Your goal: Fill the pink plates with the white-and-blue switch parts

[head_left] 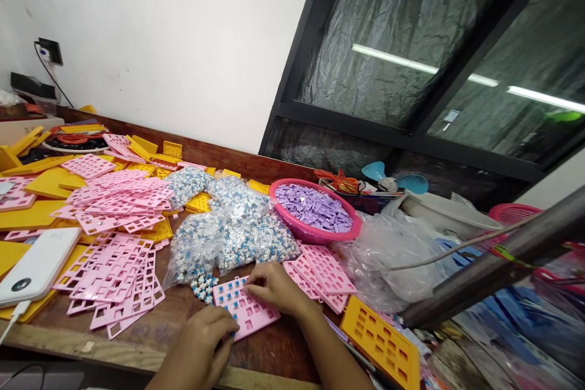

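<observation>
A pink plate with rows of square holes (258, 317) lies at the table's front, its left columns filled with small blue-and-white key switches (229, 296). At its lower left edge is my left hand (205, 338), fingers closed, with a bit of blue showing at the fingertips. My right hand (273, 287) rests over the plate's upper edge with thumb and fingers bent together; whatever is between them is hidden. Beyond the plate's left corner, loose key switches (203, 287) form a small pile. Clear bags full of such switches (237, 228) lie behind.
Stacked pink plates (109, 268) and yellow plates (34, 214) cover the left, beside a white power bank (39, 265). A pink basket (315, 233) holds purple pieces. More pink plates (326, 271), a yellow plate (381, 341) and plastic bags (397, 256) lie rightward, near a slanting pole (493, 256).
</observation>
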### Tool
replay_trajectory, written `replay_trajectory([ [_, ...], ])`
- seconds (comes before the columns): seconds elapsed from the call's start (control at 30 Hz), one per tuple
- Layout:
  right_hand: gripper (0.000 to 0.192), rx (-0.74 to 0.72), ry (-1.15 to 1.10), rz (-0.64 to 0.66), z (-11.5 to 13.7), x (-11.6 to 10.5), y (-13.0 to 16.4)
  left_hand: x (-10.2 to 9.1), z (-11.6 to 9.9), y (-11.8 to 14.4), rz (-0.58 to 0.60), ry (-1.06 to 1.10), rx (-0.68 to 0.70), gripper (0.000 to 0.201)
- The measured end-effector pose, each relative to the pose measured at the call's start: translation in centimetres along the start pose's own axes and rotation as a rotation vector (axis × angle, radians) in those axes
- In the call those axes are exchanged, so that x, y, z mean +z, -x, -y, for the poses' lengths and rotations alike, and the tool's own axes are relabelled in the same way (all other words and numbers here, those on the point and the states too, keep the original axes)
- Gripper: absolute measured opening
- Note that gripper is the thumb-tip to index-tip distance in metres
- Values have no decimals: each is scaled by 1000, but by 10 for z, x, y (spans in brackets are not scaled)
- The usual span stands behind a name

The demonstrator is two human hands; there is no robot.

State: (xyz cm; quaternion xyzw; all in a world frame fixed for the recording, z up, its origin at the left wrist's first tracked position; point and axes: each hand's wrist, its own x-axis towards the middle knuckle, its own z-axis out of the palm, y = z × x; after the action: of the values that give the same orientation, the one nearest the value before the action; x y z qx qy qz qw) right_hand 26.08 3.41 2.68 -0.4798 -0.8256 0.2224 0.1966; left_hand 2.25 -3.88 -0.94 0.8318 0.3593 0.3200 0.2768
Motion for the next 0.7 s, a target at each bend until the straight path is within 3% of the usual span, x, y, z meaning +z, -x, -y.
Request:
replay_trajectory([
  [0.1,8,-3,19,-12,0,0,0,9,1,-1,-20,-45,-13,28],
  [0.27,23,22,-39,72,0,-9,5,1,4,0,31,1,-99,26],
  [0.37,20,15,-44,37,-1,-11,6,-1,6,3,15,-58,-109,24],
  [0.53,8,36,-60,-90,-5,-9,3,7,10,7,-43,-292,-34,29],
  [0.7,18,57,-121,-100,-7,-5,0,13,13,9,-93,-449,96,24],
])
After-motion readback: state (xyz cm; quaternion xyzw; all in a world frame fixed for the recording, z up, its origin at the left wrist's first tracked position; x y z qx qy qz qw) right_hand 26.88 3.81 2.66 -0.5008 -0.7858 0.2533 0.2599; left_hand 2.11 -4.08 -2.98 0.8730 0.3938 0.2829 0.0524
